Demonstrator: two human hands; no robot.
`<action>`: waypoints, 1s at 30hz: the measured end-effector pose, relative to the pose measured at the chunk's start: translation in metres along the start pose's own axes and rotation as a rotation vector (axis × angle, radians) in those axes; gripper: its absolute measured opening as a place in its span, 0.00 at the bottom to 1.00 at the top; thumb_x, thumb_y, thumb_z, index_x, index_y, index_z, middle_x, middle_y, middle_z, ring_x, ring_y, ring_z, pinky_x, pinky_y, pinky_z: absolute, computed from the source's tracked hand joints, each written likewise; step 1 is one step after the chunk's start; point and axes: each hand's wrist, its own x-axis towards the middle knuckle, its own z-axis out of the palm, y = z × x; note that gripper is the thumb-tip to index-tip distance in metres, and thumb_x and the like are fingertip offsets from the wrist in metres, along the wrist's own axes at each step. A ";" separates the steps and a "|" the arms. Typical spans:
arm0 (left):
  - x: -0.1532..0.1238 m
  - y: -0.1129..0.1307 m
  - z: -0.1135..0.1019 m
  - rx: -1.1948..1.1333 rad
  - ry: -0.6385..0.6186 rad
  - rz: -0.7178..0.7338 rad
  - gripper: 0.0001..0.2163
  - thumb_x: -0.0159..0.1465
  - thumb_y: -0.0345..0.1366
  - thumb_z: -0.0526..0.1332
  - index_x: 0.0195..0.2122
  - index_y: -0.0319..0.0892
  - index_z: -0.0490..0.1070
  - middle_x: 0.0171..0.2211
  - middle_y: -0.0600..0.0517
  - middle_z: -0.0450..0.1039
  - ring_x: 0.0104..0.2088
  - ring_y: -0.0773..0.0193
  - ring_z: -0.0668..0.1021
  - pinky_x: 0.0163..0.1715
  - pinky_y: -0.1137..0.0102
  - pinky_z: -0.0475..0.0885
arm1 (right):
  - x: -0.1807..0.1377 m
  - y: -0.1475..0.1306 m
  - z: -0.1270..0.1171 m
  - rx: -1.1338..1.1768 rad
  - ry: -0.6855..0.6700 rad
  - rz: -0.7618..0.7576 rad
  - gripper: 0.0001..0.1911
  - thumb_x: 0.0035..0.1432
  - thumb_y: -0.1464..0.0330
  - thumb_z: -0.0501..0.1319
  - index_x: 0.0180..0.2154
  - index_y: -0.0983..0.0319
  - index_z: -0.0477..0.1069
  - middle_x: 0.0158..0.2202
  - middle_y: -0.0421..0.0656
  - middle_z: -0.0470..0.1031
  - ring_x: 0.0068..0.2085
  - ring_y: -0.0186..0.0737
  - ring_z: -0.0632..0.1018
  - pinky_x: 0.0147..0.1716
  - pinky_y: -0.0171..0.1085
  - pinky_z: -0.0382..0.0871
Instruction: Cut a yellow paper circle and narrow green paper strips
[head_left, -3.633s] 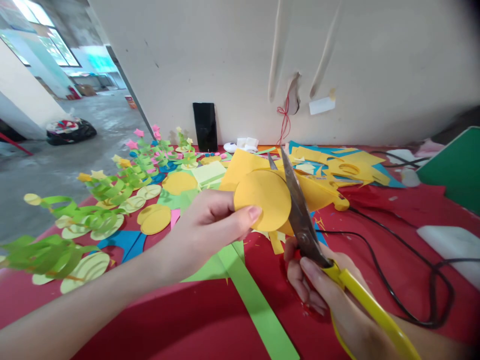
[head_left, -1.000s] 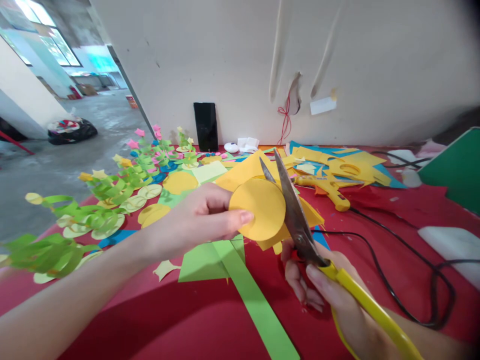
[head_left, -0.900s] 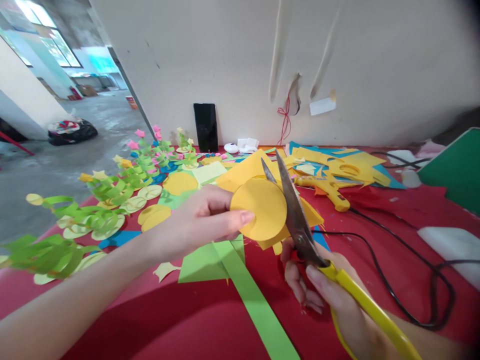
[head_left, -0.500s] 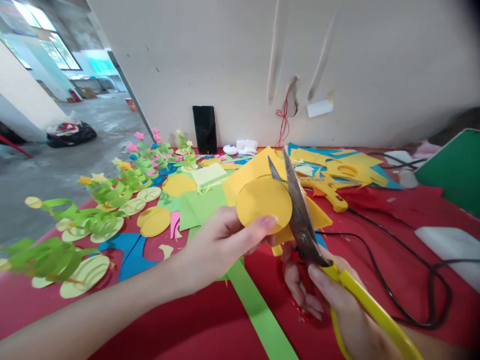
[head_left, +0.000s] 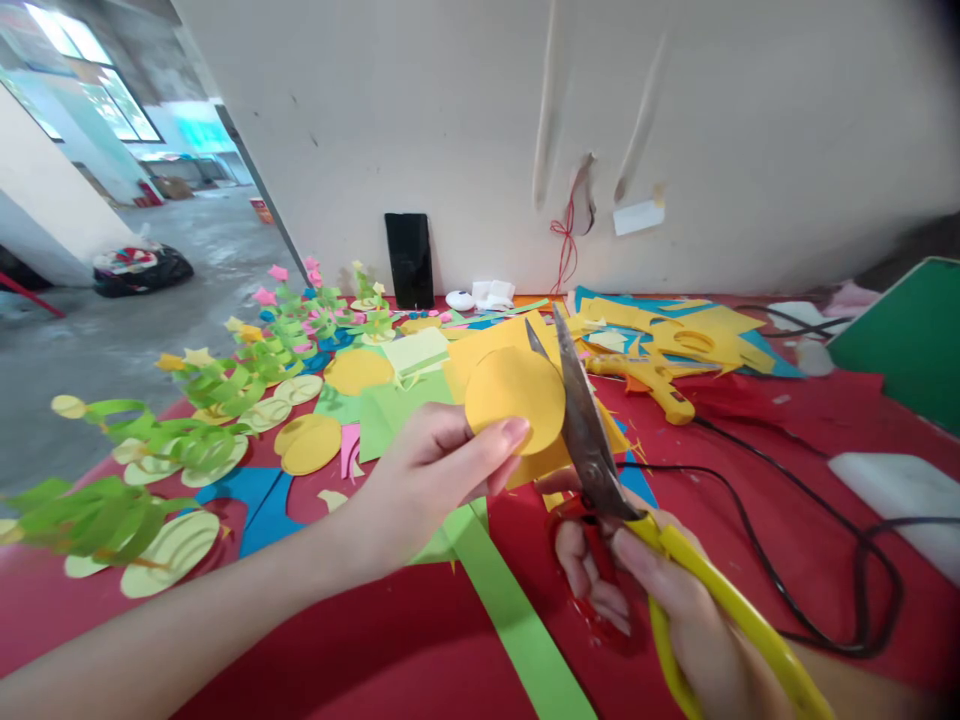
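Observation:
My left hand (head_left: 450, 460) pinches a yellow paper circle (head_left: 514, 395) between thumb and fingers, holding it above the table. My right hand (head_left: 675, 590) is wrapped around a pair of scissors (head_left: 592, 440) with a yellow handle and a red handle. The metal blades stand apart and point up and away, right beside the circle's right edge. Whether a blade touches the paper I cannot tell. Under the circle lie yellow paper sheets (head_left: 469, 355) and green paper (head_left: 390, 410). A long green strip (head_left: 517, 620) runs toward me below my hands.
Paper flower pieces with curled green strips (head_left: 195, 390) line the left side of the red table (head_left: 337, 640). Yellow circles (head_left: 307, 443) lie near them. On the right are a yellow glue gun (head_left: 660, 385), a black cord (head_left: 750, 510) and yellow scraps (head_left: 697, 335). A black phone (head_left: 409, 260) leans on the wall.
Both hands have shifted slightly left, carrying the yellow circle and the scissors. The circle has turned a little, and the blades remain apart at its right edge.

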 end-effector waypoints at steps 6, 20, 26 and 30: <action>0.001 -0.001 -0.001 -0.108 -0.021 -0.013 0.19 0.63 0.36 0.50 0.14 0.39 0.55 0.13 0.59 0.49 0.15 0.74 0.54 0.15 0.73 0.47 | 0.002 0.000 0.000 -0.105 0.025 -0.147 0.19 0.55 0.55 0.49 0.28 0.63 0.66 0.21 0.41 0.62 0.19 0.30 0.59 0.17 0.32 0.54; 0.000 -0.001 -0.005 -0.030 -0.032 -0.034 0.20 0.62 0.40 0.51 0.14 0.39 0.56 0.13 0.59 0.48 0.15 0.74 0.54 0.15 0.73 0.48 | 0.004 -0.003 -0.001 -0.255 0.085 -0.205 0.20 0.57 0.56 0.44 0.30 0.63 0.66 0.20 0.39 0.59 0.19 0.30 0.59 0.17 0.32 0.54; 0.001 -0.002 -0.004 -0.035 -0.053 -0.007 0.20 0.63 0.37 0.50 0.14 0.39 0.56 0.13 0.59 0.50 0.16 0.74 0.55 0.16 0.74 0.49 | 0.005 -0.007 0.003 -0.277 0.140 -0.212 0.20 0.57 0.56 0.44 0.27 0.62 0.65 0.19 0.39 0.58 0.18 0.30 0.59 0.16 0.32 0.54; 0.001 -0.003 -0.003 -0.036 -0.045 -0.023 0.19 0.63 0.37 0.50 0.14 0.39 0.56 0.14 0.58 0.52 0.16 0.74 0.56 0.16 0.74 0.50 | 0.005 -0.008 0.002 -0.299 0.134 -0.210 0.20 0.57 0.56 0.43 0.30 0.62 0.65 0.17 0.38 0.57 0.18 0.30 0.58 0.16 0.32 0.53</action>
